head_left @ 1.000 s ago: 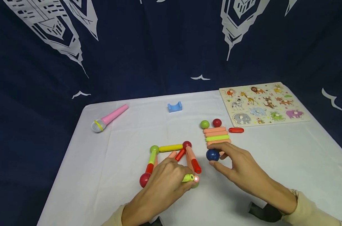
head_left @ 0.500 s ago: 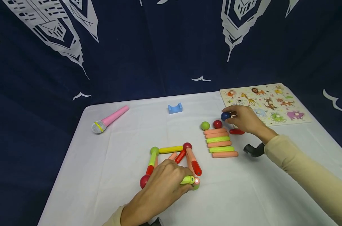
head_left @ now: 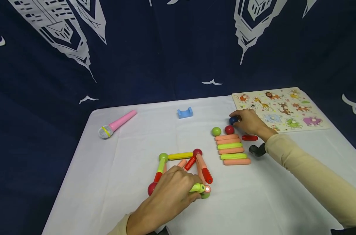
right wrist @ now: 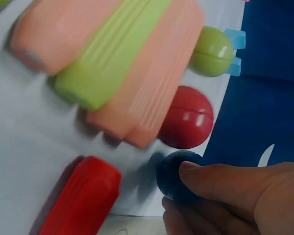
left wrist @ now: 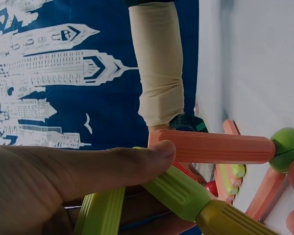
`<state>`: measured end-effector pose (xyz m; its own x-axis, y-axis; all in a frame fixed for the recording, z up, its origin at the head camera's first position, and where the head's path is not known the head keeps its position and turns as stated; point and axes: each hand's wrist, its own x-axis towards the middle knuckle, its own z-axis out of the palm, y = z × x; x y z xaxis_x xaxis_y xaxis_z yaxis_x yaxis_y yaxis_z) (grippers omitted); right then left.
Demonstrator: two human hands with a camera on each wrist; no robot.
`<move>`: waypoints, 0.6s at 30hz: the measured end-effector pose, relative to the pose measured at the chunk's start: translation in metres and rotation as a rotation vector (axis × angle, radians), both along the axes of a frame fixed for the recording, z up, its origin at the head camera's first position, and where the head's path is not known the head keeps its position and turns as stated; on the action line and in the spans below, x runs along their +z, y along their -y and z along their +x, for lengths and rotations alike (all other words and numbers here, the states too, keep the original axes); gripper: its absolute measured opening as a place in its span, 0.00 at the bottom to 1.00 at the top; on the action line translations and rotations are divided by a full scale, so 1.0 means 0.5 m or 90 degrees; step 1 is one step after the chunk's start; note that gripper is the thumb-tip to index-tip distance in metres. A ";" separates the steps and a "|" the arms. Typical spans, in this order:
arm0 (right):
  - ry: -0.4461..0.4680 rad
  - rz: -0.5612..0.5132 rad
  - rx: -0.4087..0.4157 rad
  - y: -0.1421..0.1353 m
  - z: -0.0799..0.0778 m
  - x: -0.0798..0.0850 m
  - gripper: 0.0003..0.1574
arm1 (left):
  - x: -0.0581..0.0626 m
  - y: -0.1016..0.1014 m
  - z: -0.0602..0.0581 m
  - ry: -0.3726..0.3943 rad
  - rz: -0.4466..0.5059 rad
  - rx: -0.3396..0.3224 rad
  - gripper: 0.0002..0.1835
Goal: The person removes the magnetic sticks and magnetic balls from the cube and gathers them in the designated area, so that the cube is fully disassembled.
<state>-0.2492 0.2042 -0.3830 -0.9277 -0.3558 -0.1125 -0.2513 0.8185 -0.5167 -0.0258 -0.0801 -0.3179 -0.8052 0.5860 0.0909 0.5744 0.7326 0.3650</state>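
My right hand (head_left: 248, 123) pinches a dark blue ball (right wrist: 174, 177) between thumb and fingers, just beyond a red ball (head_left: 229, 130) and near the animal board. A green ball (head_left: 216, 131) lies left of the red one. In the left wrist view, my left hand (left wrist: 88, 171) holds a green magnetic rod (left wrist: 179, 191) between thumb and fingers, with a second green rod (left wrist: 100, 213) below the thumb. These belong to a frame of rods and balls, including a yellow rod (head_left: 181, 156) and a red corner ball (head_left: 197, 152). The left hand covers part of the frame.
Several orange and green rods (head_left: 232, 151) lie in a row right of the frame. A short red rod (head_left: 250, 137) lies near the wooden animal puzzle board (head_left: 283, 111). Farther back are a blue cradle-shaped block (head_left: 185, 113) and a pink toy microphone (head_left: 117, 124).
My right hand has carried the blue ball from beside the rod row to the back, near the red ball, and then slightly lower. My left hand keeps its hold on the frame.
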 end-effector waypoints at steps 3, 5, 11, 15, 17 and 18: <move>0.002 0.009 0.000 -0.004 -0.001 -0.004 0.25 | 0.001 0.000 0.000 0.000 0.004 -0.003 0.07; 0.011 0.013 -0.001 -0.007 0.000 -0.005 0.26 | 0.001 -0.001 0.000 -0.006 0.004 -0.008 0.07; 0.018 0.026 -0.009 -0.011 0.004 -0.002 0.30 | -0.002 0.000 0.001 -0.042 -0.005 -0.017 0.08; -0.035 0.024 -0.036 -0.002 0.024 0.019 0.28 | -0.003 0.002 0.001 -0.058 -0.015 -0.016 0.08; -0.087 0.002 -0.040 0.011 0.050 0.039 0.26 | -0.002 0.003 0.002 -0.062 -0.020 -0.014 0.08; -0.115 -0.016 -0.032 0.021 0.068 0.053 0.25 | -0.001 0.004 0.002 -0.064 -0.020 -0.013 0.08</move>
